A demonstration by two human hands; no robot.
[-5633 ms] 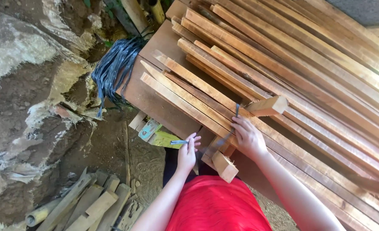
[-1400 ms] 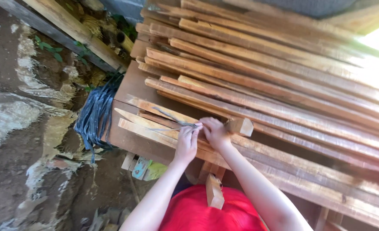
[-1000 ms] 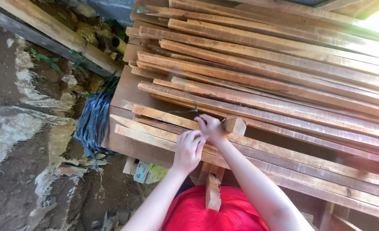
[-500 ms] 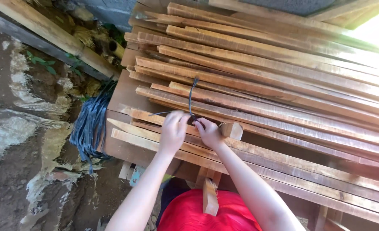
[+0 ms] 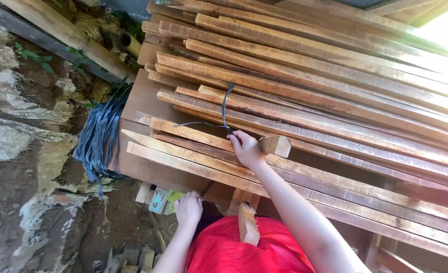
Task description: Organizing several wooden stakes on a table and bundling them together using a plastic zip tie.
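Now the left hand (image 5: 189, 208) has dropped under the worktop (image 5: 143, 103) edge, fingers curled, while the right hand (image 5: 245, 148) pinches the dark strap (image 5: 224, 108) on the wood slats (image 5: 335, 96), seemingly tying them, so next needs a pull.

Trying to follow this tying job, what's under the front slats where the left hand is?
The left hand sits below the front slats, by a brown board and coloured scraps. What it grips is hidden.
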